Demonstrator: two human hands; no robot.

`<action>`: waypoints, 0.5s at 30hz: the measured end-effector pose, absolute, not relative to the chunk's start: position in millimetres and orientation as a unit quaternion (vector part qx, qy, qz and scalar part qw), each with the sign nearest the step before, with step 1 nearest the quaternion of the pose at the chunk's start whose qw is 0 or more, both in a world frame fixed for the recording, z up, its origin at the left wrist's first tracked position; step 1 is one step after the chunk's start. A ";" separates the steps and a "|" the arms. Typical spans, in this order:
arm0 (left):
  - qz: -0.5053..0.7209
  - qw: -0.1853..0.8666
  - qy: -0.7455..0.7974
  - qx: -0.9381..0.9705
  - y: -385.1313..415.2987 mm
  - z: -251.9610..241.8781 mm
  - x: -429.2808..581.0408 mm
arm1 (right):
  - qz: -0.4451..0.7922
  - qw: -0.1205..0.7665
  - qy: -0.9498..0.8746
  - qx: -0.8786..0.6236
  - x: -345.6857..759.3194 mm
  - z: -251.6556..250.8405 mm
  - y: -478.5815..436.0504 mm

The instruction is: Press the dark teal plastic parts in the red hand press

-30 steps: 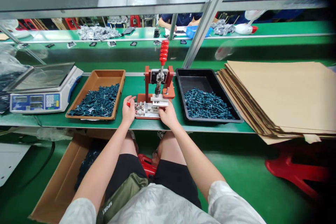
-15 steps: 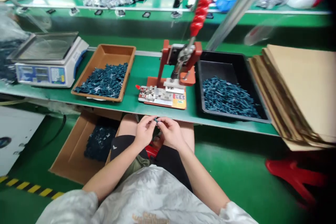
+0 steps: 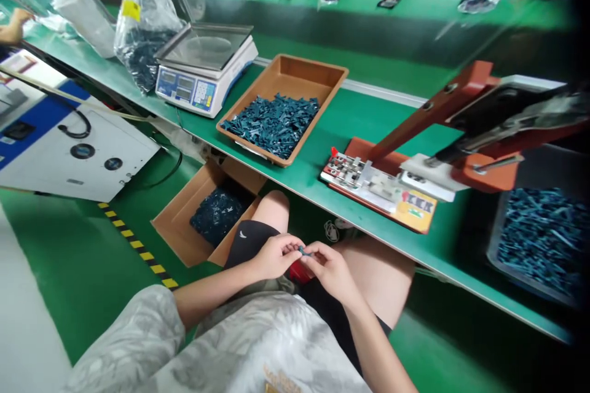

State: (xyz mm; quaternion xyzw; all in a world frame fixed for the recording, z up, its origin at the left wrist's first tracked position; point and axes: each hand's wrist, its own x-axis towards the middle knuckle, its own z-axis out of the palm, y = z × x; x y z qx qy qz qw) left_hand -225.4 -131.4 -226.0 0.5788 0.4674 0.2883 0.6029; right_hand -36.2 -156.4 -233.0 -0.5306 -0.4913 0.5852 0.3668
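Observation:
My left hand (image 3: pixel 275 255) and my right hand (image 3: pixel 330 269) meet over my lap, below the edge of the green bench (image 3: pixel 332 129). Both pinch one small dark teal plastic part (image 3: pixel 304 251) between their fingertips. Up on the bench stands a red hand press (image 3: pixel 465 129) with a metal fixture (image 3: pixel 357 172) on its base, no hand on it. A brown tray (image 3: pixel 286 77) left of the press holds a heap of the same teal parts (image 3: pixel 274 123). A black tray (image 3: pixel 539 239) at the right holds more.
A weighing scale (image 3: pixel 203 67) stands left of the brown tray, a bag of dark parts (image 3: pixel 142 37) behind it. An open cardboard box (image 3: pixel 207 212) with teal parts sits on the green floor by my left knee. A white and blue machine (image 3: pixel 69 141) stands at left.
My hands left the press fixture and came down to my lap with a small teal part. The camera has swung left and tilted, so the press now sits at the right.

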 end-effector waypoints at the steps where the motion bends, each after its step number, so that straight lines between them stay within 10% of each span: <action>1: 0.290 0.597 0.472 0.580 -133.4 -225.2 -227.4 | 0.596 0.351 -0.499 -0.522 -38.1 -230.7 -154.9; 7: 0.322 0.582 0.494 0.560 -122.9 -231.8 -251.7 | 0.564 0.330 -0.554 -0.517 -61.4 -220.0 -147.8; 15: 0.218 0.225 0.695 0.648 -44.2 -267.6 -387.8 | 0.424 0.324 -0.599 -0.597 -5.9 -205.5 -147.3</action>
